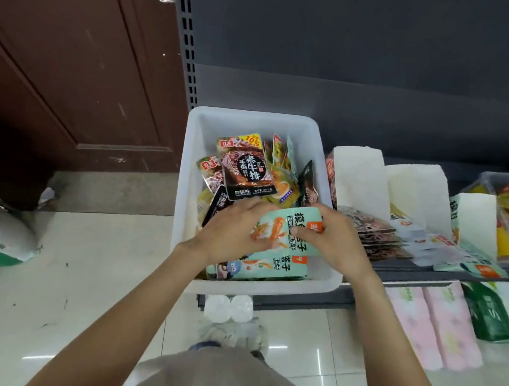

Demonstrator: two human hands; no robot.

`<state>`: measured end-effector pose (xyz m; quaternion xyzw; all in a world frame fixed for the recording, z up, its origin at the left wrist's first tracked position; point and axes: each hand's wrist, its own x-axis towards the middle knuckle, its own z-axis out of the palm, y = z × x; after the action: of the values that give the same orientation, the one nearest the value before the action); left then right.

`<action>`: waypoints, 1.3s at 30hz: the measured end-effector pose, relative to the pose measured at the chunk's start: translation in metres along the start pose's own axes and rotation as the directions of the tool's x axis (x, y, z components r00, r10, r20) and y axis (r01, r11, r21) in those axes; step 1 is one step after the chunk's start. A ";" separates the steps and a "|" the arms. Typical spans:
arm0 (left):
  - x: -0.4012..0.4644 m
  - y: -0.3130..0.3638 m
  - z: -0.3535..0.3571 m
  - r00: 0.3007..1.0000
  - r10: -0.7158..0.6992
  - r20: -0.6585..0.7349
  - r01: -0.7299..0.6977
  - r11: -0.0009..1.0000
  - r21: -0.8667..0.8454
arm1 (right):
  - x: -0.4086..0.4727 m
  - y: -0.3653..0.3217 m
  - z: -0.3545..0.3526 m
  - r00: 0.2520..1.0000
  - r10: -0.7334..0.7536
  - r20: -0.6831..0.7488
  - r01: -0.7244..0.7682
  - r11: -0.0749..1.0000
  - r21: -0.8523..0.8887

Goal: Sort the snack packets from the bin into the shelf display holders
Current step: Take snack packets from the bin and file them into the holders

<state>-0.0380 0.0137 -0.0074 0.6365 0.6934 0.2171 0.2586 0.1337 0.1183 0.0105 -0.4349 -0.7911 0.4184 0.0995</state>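
Both hands, left hand [228, 231] and right hand [334, 239], grip mint-green snack packets [287, 229] over the white plastic bin [256, 118] of mixed packets.

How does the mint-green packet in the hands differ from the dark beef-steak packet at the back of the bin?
The mint-green packet is pale with orange artwork; the dark packet is black and brown with white lettering. The green one is held in the grip of both the left hand and the right hand, above the pile; the dark one lies untouched, propped on other packets. Both are flat, glossy pouches over the white bin.
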 end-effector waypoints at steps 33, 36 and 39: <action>0.215 0.267 0.145 0.905 0.401 -0.146 -0.420 0.896 -0.145 | -0.151 0.197 -0.221 0.426 0.111 -0.898 0.013 0.992 0.128; 0.238 0.262 0.164 0.951 0.293 -0.100 -0.299 0.952 -0.059 | -0.131 0.226 -0.235 0.509 -0.030 -0.860 -0.053 0.996 -0.066; 0.245 0.262 0.176 0.982 0.187 -0.034 -0.177 0.966 0.190 | -0.108 0.241 -0.240 0.578 -0.179 -0.796 -0.081 0.958 -0.274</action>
<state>0.2615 0.2780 0.0015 0.7130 0.6558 0.1906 0.1588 0.4698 0.2388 0.0037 -0.5652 -0.7195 0.0526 0.4001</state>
